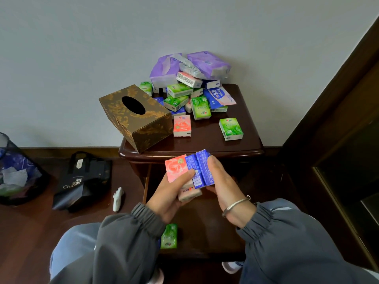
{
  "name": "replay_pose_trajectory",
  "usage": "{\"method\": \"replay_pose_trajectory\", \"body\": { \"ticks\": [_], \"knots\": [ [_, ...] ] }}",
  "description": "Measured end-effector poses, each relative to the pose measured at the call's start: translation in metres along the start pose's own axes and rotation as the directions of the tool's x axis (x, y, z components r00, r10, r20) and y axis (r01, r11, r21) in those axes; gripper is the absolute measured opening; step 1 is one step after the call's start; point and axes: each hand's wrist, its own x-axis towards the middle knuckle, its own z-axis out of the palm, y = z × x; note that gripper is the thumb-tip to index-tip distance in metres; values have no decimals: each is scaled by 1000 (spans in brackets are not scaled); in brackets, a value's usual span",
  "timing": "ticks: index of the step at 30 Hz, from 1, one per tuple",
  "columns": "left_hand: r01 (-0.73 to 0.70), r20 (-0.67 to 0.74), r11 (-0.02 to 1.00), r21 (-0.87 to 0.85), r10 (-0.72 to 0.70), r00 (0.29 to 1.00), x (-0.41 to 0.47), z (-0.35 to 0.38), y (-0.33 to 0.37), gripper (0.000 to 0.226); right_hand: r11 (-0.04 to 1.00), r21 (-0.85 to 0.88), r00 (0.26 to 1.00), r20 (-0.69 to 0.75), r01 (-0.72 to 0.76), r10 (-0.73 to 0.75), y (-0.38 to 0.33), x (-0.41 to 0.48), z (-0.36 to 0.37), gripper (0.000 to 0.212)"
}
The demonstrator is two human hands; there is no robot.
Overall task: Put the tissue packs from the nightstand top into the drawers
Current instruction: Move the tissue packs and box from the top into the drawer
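Both my hands hold a small stack of tissue packs in front of the nightstand (205, 148), above its pulled-out drawer (205, 228). My left hand (166, 199) grips a pink pack (176, 168) with another pinkish pack (187, 193) under it. My right hand (223, 185) clasps blue packs (202, 169) from the right side. One green pack (169, 235) lies in the drawer, partly hidden by my left sleeve. On the nightstand top sit a heap of green, blue, pink and purple packs (188, 89), a lone pink pack (182, 126) and a lone green pack (230, 129).
A brown patterned tissue box (135, 117) overhangs the nightstand's left front corner. On the floor to the left are a black bag (82, 181), a mesh waste bin (14, 171) and a small white object (118, 198). Dark wooden furniture (338, 140) stands at right.
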Motion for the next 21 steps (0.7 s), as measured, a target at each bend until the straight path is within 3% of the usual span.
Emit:
{"method": "replay_pose_trajectory", "body": {
  "ticks": [5,11,16,21],
  "knots": [
    [13,-10,1000,5,-13,1000,1,-11,-3,42,988,80,988,87,-134,127,-4,3,-6,23],
    [33,16,999,41,-34,999,0,-21,-4,50,928,160,927,228,-337,297,-3,8,-24,24],
    [37,31,996,86,-40,999,0,-26,-8,59,915,155,913,237,-373,332,8,10,-29,18],
    [53,15,990,131,-56,998,0,-34,-14,55,885,144,871,304,-442,386,17,13,-28,33]
  ]
}}
